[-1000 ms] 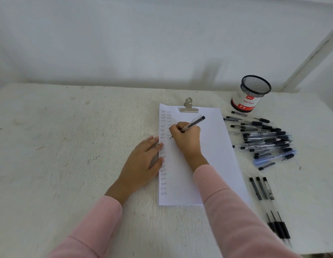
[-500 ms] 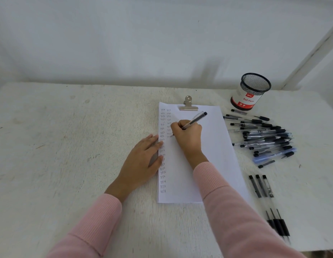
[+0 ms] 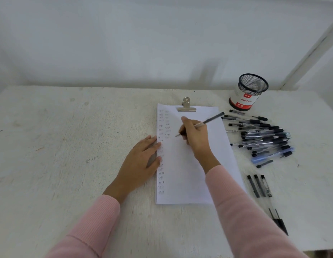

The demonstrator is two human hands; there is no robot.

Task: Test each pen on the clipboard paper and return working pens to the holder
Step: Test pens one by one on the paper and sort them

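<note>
A white sheet of paper [image 3: 182,175] lies under a metal clip [image 3: 186,107], with two columns of small pen marks down its left side. My right hand [image 3: 196,135] grips a pen [image 3: 211,120] with a dark cap end, its tip just off the paper beside the second column. My left hand [image 3: 139,164] lies flat, fingers spread, pressing the paper's left edge. A black mesh pen holder [image 3: 247,92] with a red and white label stands at the back right; no pens show in it. A pile of pens [image 3: 264,138] lies right of the paper.
Three pens [image 3: 259,186] lie side by side near the paper's lower right, and more dark pens [image 3: 279,220] sit close to the table's front right edge. A white wall rises behind the table, with a slanted white post [image 3: 310,53] at the far right.
My right hand has shifted slightly right and lifted the pen tip away from the marks; the pen now leans lower to the right. My left hand has stayed on the paper edge.
</note>
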